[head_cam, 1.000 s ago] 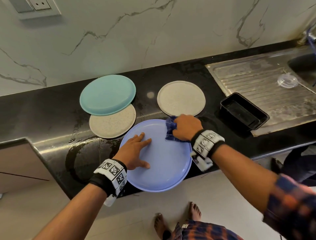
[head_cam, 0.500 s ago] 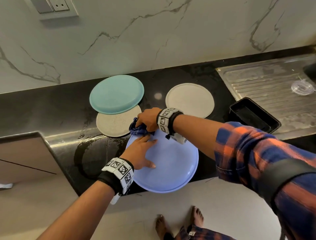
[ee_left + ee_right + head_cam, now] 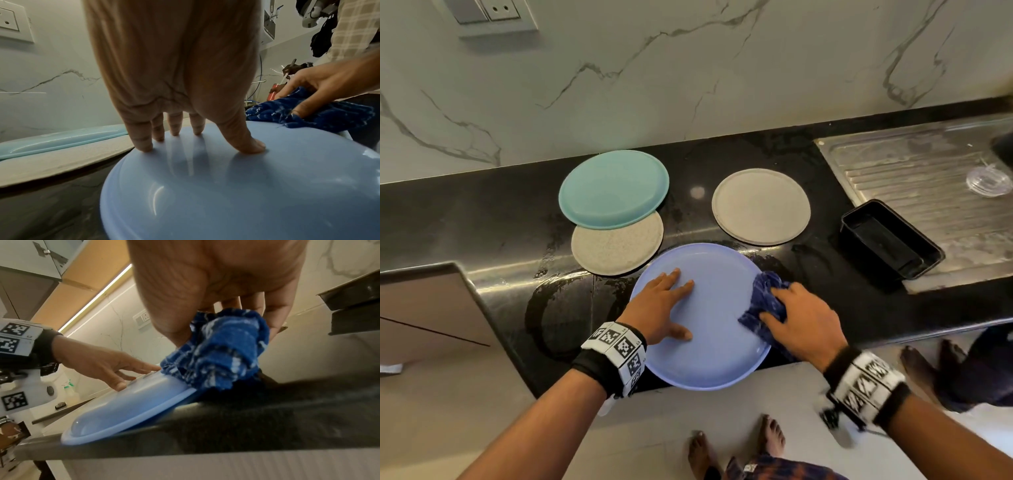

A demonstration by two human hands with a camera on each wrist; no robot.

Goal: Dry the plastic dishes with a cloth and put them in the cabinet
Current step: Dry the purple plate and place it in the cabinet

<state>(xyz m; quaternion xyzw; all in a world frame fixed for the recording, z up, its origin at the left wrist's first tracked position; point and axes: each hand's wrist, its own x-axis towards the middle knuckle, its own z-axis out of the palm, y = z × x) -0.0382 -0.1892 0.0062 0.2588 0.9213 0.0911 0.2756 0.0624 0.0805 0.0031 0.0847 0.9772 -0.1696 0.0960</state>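
Head view shows the blue plate (image 3: 717, 329) lying face down at the front of the black counter (image 3: 482, 219), its near rim hanging out past the edge; the right wrist view confirms that overhang. The left hand (image 3: 661, 305) lies flat on the plate with straight fingers, pinning it. The right hand (image 3: 803, 323) clutches the bunched blue cloth (image 3: 763, 301) and presses it on the plate's right rim. The main risk, as I judge it, is the plate tipping or sliding off the edge: a hard wipe toward the body, or the left hand lifting early, could send it to the floor near the bare feet (image 3: 736, 445). The counter around the plate looks wet, so the plate may skate sideways under the cloth, and setting it back down there would wet it again. A swing of the cloth could also knock the beige plate (image 3: 760, 205) or the black tray (image 3: 890, 240) nearby. The teal plate (image 3: 613, 188) rests on another beige one behind, still waiting
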